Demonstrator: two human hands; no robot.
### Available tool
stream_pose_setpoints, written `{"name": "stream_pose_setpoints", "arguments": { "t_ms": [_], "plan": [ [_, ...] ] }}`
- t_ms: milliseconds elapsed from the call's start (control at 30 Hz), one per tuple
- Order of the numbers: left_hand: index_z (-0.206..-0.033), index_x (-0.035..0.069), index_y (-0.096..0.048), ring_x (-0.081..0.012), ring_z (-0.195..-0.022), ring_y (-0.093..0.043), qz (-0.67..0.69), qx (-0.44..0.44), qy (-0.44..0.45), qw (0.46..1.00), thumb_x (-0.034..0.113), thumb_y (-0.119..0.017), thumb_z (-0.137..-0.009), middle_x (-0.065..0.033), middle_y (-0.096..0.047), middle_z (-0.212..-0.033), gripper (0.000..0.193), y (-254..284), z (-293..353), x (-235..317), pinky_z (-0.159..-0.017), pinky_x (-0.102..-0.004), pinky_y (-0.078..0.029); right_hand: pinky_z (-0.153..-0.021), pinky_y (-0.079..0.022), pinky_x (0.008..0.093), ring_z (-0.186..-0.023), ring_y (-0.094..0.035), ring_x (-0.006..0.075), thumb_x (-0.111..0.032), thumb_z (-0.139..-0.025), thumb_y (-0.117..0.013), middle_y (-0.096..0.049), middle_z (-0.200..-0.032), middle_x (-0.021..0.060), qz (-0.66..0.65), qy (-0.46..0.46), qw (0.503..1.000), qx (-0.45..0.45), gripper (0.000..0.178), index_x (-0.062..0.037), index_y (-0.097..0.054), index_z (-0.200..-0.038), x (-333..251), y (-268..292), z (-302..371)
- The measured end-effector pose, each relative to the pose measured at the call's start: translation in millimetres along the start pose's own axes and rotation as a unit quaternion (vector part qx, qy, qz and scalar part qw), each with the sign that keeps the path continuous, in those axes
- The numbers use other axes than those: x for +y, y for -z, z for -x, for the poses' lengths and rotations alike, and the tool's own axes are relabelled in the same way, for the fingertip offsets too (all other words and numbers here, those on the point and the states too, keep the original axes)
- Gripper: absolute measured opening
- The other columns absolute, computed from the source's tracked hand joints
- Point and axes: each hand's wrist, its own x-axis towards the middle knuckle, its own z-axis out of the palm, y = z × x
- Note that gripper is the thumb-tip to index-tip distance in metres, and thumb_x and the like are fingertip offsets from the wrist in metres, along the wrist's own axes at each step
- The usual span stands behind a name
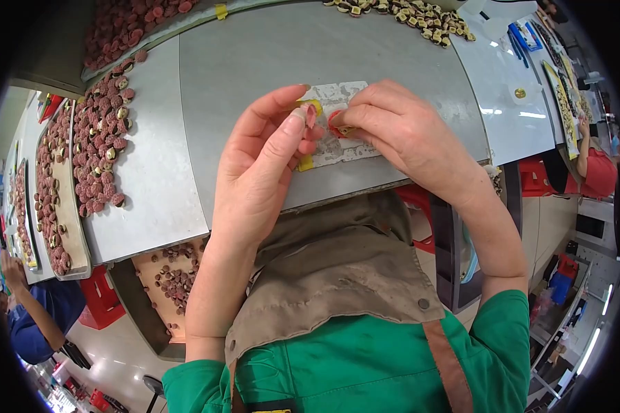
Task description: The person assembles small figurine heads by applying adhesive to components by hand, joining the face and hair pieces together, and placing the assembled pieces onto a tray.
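My left hand (255, 155) is raised over the worktable, its thumb and fingers pinching a small pink shell-like piece (312, 114). Close beside it, my right hand (410, 131) has its fingertips closed on a small red-rimmed piece (335, 124) with some cream colour at its edge. The fingers partly cover both pieces, and the two are apart. Beneath the hands lies a worn whitish board (355, 153) held down with yellow tape (305, 163).
Many rough reddish-brown pieces (102, 148) are spread at the table's left. Cream-and-dark pieces (427, 20) lie along the far right edge. A drawer (148, 289) below left holds small brown pieces. Other people work at far left, in a blue sleeve (41, 320), and right, in red (599, 172).
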Motion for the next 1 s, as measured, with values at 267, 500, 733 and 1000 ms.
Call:
{"name": "stream_pose_setpoints", "arguments": {
  "t_ms": [267, 500, 733, 1000],
  "plan": [
    [-0.119, -0.001, -0.053, -0.0106, -0.093, -0.057, -0.067, 0.019, 0.006, 0.998, 0.012, -0.053, -0.094, -0.0036, -0.059, -0.104, 0.028, -8, 1, 0, -0.082, -0.0236, -0.045, -0.082, -0.046, 0.0260, -0.094, -0.056, 0.0135, -0.006, -0.089, -0.058, -0.059, -0.099, 0.0047, -0.382, -0.212, 0.893, 0.111, 0.018, 0.0003, -0.057, -0.106, -11, -12, 14],
    [-0.117, -0.001, -0.055, -0.0102, -0.091, -0.057, -0.102, -0.005, 0.011, 0.995, 0.014, -0.054, -0.094, -0.0042, -0.060, -0.104, 0.027, -13, 0, 0, -0.081, -0.0225, -0.046, -0.086, -0.045, 0.0244, -0.097, -0.055, 0.0112, -0.007, -0.092, -0.056, -0.056, -0.107, 0.0048, -0.491, -0.182, 0.834, 0.173, 0.021, -0.0001, -0.052, -0.111, -22, -29, 11],
    [-0.113, -0.002, -0.056, -0.0113, -0.096, -0.058, -0.156, -0.002, -0.092, 0.984, 0.010, -0.060, -0.090, -0.0074, -0.060, -0.107, 0.026, -13, 4, -12, -0.083, -0.0239, -0.048, -0.087, -0.044, 0.0266, -0.098, -0.055, 0.0150, -0.008, -0.089, -0.059, -0.054, -0.106, 0.0068, -0.336, -0.122, 0.913, 0.196, 0.021, -0.0016, -0.054, -0.109, -20, -36, 15],
    [-0.123, 0.000, -0.046, -0.0118, -0.093, -0.059, -0.104, -0.007, 0.001, 0.995, 0.005, -0.062, -0.086, -0.0089, -0.059, -0.100, 0.041, -16, 1, 0, -0.082, -0.0244, -0.049, -0.084, -0.046, 0.0293, -0.093, -0.056, 0.0205, -0.012, -0.073, -0.075, -0.054, -0.103, 0.0088, -0.166, -0.050, 0.956, 0.238, 0.036, -0.0070, -0.058, -0.105, -27, -36, 7]
  ]
}}
